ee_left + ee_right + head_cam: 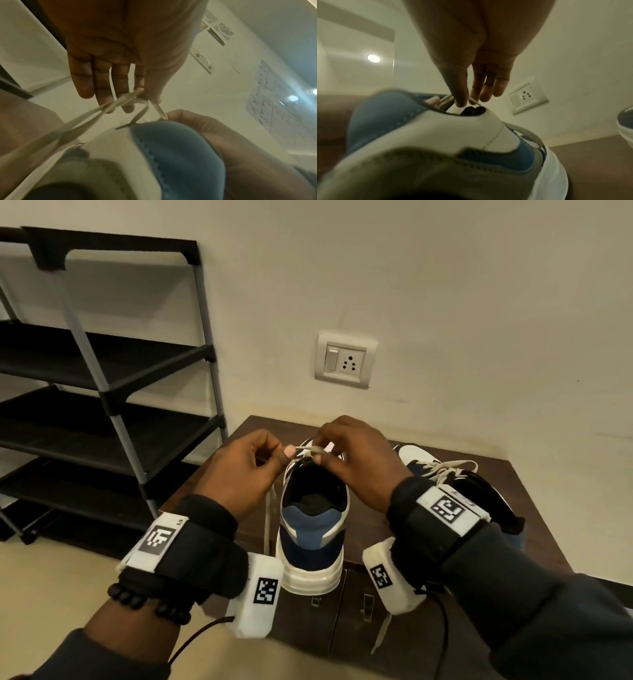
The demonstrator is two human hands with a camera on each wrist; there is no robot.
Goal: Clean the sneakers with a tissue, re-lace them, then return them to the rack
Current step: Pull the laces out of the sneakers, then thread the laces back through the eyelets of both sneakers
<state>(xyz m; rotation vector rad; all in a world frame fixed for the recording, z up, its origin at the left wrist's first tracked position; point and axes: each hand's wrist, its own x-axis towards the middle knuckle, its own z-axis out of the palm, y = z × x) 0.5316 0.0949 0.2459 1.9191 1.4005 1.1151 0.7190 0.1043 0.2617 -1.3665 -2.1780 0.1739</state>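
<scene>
The black shoe rack [113, 392] against the wall shows only bare fabric shelves from here. Beside it, on the dark wooden cabinet [534, 508], the white and blue sneaker [311, 529] stands heel towards the person, and a second sneaker [442, 470] lies just to its right, laces loose. Both hands are raised over the near shoe's tongue, knuckles up and close together. The left hand [239, 470] pinches the white lace [310, 449] between thumb and forefinger, its other fingers curled under; a length of lace trails down past the shoe's left side. The right hand [359, 460] nips the same lace (thumb against fingertips) just above the opening.
</scene>
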